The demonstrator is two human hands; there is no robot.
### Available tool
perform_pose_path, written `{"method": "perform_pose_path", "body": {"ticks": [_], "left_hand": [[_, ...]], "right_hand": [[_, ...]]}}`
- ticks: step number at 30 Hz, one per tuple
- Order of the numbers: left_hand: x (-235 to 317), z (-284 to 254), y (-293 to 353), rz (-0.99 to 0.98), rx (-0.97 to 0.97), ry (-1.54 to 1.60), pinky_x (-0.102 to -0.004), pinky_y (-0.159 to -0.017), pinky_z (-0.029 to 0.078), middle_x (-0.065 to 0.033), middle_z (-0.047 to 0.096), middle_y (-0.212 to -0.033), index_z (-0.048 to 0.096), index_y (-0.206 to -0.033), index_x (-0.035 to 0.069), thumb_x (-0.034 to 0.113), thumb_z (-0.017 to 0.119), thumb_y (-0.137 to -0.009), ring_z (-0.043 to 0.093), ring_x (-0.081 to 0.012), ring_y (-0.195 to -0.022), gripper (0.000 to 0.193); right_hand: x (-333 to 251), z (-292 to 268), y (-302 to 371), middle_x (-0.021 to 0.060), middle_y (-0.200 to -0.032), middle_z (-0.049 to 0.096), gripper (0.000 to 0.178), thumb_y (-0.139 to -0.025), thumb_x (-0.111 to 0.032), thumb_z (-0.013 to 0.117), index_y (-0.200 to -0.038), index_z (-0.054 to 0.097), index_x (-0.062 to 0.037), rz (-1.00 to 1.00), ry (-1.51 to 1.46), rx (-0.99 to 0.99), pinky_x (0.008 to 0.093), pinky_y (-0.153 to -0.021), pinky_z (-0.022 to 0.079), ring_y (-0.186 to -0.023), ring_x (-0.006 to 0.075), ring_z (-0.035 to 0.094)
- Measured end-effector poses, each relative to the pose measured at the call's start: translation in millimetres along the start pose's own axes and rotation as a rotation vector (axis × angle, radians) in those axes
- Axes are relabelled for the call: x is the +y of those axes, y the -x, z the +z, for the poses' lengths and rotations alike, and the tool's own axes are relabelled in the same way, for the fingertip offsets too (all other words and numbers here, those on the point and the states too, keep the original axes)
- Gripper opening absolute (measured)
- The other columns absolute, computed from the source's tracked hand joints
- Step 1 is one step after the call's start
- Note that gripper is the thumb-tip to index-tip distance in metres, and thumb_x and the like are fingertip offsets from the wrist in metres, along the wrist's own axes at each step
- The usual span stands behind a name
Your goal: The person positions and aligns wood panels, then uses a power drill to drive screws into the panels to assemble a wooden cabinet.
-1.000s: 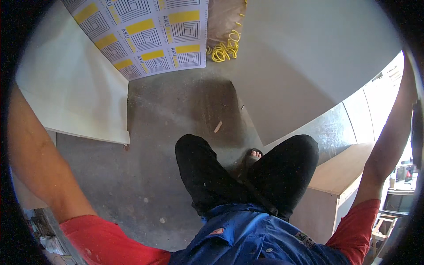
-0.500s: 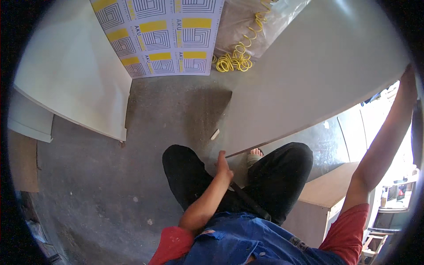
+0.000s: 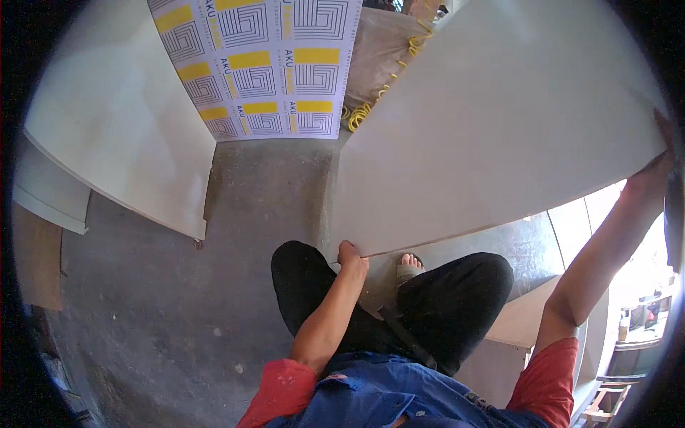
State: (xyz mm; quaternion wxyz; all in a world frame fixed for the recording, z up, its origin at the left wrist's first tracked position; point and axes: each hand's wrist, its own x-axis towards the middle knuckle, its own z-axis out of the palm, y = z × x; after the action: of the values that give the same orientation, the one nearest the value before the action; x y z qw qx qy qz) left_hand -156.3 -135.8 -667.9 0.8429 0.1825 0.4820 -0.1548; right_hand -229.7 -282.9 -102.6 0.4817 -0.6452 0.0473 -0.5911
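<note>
A large, pale, flat panel (image 3: pixel 492 135) stands tilted in front of me, filling the upper right. At its lower left corner is my left hand (image 3: pixel 352 254), closed on the edge with the fingers partly behind the board. Far to the right, my right hand (image 3: pixel 658 158) grips the panel's other end, its fingers partly lost in the dark rim of the picture. Both arms are spread wide, the right one stretched further out. My knees are bent on either side of the panel's lower edge, and one sandalled foot (image 3: pixel 409 265) shows beneath it.
Another pale panel (image 3: pixel 128 121) leans at the left. A white sheet with yellow blocks and line patterns (image 3: pixel 260 78) stands at the back, beside clear plastic sheeting (image 3: pixel 374 53) and a coiled yellow hose (image 3: pixel 359 116). A wooden box (image 3: pixel 524 314) sits by my right knee on the concrete floor (image 3: pixel 185 321).
The panel has shifted left and turned flatter to my view, covering more of the yellow hose and a small wood scrap. My left hand has closed on its corner; my right hand has come lower.
</note>
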Motion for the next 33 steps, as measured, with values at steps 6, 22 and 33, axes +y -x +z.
{"method": "perform_pose_path", "body": {"ticks": [6, 22, 33], "left_hand": [[15, 7, -72, 0.053, -0.133, -0.089, -0.0438, -0.099, 0.056, -0.0150, 0.058, -0.132, 0.051, -0.135, -0.006, 0.008, 0.039, -0.097, 0.062, -0.0315, -0.120, 0.042], [163, 177, 162, 1.176, -0.749, -0.417, -0.0444, -0.123, 0.025, -0.0198, 0.032, -0.163, 0.032, -0.158, 0.000, 0.002, 0.058, -0.096, 0.036, -0.0311, -0.149, 0.068], [241, 343, 497, 3.228, -0.757, -0.508, -0.0512, -0.122, 0.027, -0.0091, 0.052, -0.150, 0.052, -0.147, 0.014, 0.018, 0.079, -0.082, 0.044, -0.0316, -0.143, 0.070]], "right_hand": [[54, -1, -8, 0.0218, -0.112, 0.064, 0.042, -0.085, -0.016, 0.070, -0.122, 0.064, 0.0038, -0.076, -0.001, 0.138, 0.0376, -0.087, 0.056, -0.104, 0.0315, 0.067], [26, 102, 19, 0.0117, -0.106, 0.060, 0.053, -0.080, -0.001, 0.057, -0.132, 0.053, 0.0038, -0.131, -0.375, -0.354, 0.0341, -0.078, 0.055, -0.089, 0.0209, 0.062], [24, 141, 23, 0.0327, -0.145, 0.036, 0.095, -0.077, 0.009, 0.054, -0.161, 0.011, 0.0009, -0.573, -0.179, -0.318, 0.0537, -0.116, 0.036, -0.134, 0.0499, 0.043]]}}
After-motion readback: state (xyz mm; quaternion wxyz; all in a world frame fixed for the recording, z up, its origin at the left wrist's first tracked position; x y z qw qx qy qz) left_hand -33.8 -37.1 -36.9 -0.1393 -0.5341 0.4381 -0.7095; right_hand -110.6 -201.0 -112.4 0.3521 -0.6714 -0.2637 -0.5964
